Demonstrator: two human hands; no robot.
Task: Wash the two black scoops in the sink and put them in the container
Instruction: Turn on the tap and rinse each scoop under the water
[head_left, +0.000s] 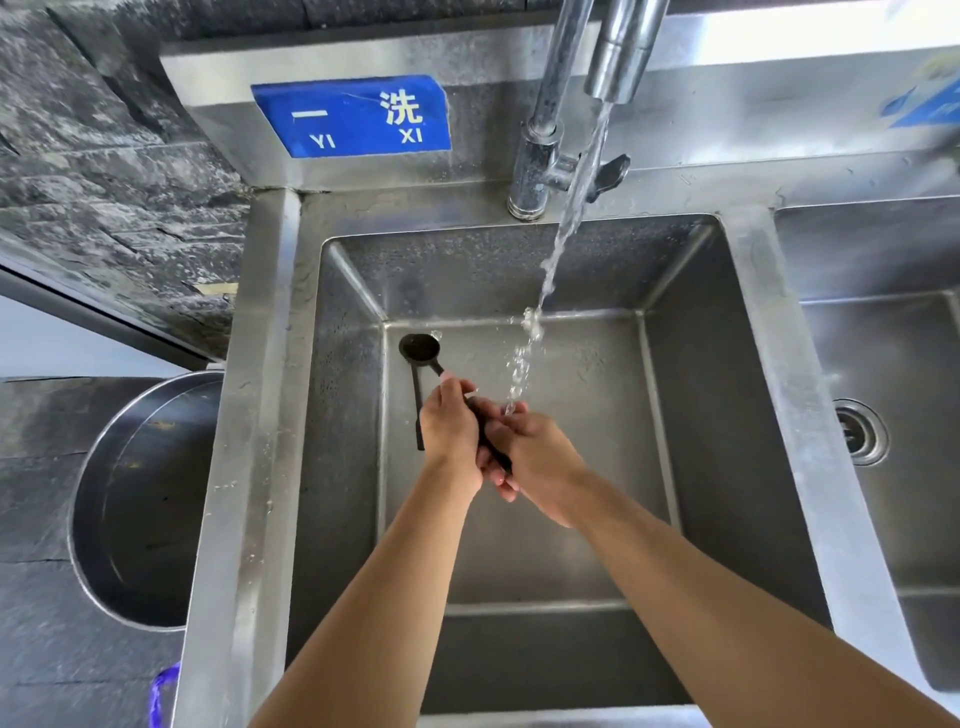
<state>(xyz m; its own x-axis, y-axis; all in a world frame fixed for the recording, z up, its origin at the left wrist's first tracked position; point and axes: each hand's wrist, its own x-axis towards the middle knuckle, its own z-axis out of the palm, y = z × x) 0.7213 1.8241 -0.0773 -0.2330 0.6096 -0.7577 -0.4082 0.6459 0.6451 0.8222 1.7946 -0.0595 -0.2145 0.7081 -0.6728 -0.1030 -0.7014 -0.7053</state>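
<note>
Far to my left, outside the sink, a round steel container sits on the dark counter, tucked against the sink's outer wall and partly cut off by it; I can see nothing inside the part that shows. On the splashback above is a blue sign reading "YI XI".

In the steel sink, near the back left corner of the basin floor, lies one black scoop, bowl away from me and its handle running toward me beside my left hand.

My left hand is curled around the second scoop, fingers closed on the thin black handle (the bowl end is hidden between my hands, so I cannot say which way it faces). A short stretch of that handle pokes out toward the first scoop's bowl.

My right hand is pressed up against the left, fingers folded over the same handle, its dark end showing between the two palms.

The faucet rises behind the basin, and its water stream slants down and lands on my right hand's knuckles. To the right is a second basin with a drain.
</note>
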